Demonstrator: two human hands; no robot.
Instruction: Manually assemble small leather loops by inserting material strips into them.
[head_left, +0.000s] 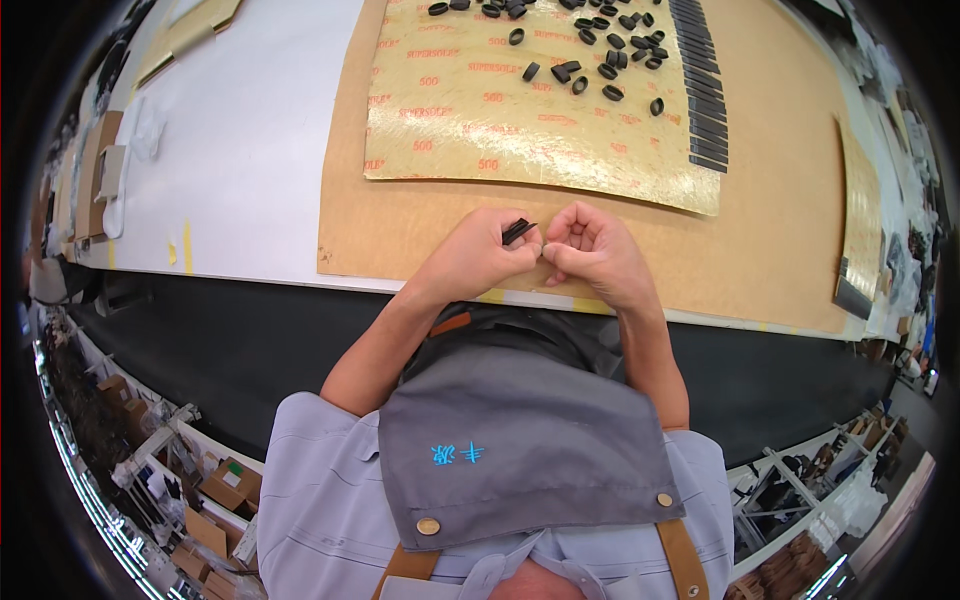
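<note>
The left hand point(473, 255) is clamping a little bundle of black strips point(517, 232) between thumb and curled fingers, over the brown board point(755, 265) by the bench's point(250, 150) near edge. The right hand point(607, 258) is meeting it there, fingers bent inward, and I can't tell whether those tips are pinching anything. Working this well is probably calling for a light hold on the bundle, fingertips staying close and forearms steady. Beyond them, black rings point(612, 93) are lying loose on the gold sheet point(540, 155), while dark strips point(707, 130) are lining its right edge. Now containers: a cardboard box point(232, 485) is sitting at lower left, something green showing at its top, the rest of its contents too small to make out.
</note>
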